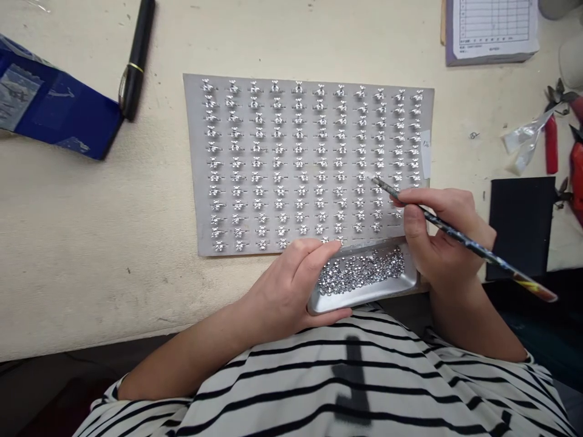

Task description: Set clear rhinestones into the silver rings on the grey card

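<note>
My left hand (291,282) grips the left end of a shallow metal tray (364,298), thumb below and fingers above. Many small clear gemstones (359,273) lie loose in it. Between the fingers of my right hand (444,233) is a thin, dark, patterned paintbrush (473,244), its tip pointing up and left. That tip is over a grey board (195,182), close to the small silver rings (298,147) set there in rows. Whether the tip touches a ring I cannot tell. The tray and my hands hide part of the board's lower right.
At the left are a blue box (64,103) and a black pen (136,60). A form pad (492,30) lies at the back right. On the right are a black pad (519,224), red-handled pliers (551,142), small plastic bags (523,142) and a loose ring (473,135).
</note>
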A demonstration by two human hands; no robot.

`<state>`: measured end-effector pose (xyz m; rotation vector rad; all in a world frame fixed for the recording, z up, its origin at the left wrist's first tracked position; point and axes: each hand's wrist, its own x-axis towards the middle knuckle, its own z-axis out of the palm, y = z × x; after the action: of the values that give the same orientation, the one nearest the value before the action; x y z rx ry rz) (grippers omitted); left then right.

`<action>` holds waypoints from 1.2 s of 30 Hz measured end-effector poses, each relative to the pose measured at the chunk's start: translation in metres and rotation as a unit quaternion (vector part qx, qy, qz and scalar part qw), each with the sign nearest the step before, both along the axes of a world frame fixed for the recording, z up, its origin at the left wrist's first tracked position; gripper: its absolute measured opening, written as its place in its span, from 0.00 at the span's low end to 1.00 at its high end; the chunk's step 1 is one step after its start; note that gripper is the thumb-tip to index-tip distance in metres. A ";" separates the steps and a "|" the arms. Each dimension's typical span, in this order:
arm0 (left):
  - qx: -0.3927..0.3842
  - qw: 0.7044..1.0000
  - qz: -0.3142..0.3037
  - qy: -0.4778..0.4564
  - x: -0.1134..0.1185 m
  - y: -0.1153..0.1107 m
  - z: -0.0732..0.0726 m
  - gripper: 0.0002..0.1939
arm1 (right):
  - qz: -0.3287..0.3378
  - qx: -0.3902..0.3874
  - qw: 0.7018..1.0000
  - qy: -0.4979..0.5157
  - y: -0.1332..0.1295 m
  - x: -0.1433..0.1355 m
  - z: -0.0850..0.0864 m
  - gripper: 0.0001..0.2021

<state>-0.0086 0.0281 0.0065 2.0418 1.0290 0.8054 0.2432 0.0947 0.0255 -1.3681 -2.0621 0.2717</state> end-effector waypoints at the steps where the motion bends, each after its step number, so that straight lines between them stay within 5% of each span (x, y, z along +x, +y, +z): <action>1: 0.000 1.000 -0.001 0.000 0.000 0.000 0.000 0.44 | 0.004 0.002 1.000 -0.001 0.000 -0.001 0.000 0.17; 36: 0.010 1.000 -0.007 0.007 0.000 0.000 0.000 0.41 | 0.021 0.022 1.000 0.002 0.003 -0.001 -0.002 0.16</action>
<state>-0.0086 0.0283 0.0064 2.0722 1.0170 0.7999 0.2423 0.0973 0.0233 -1.2983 -2.0825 0.2452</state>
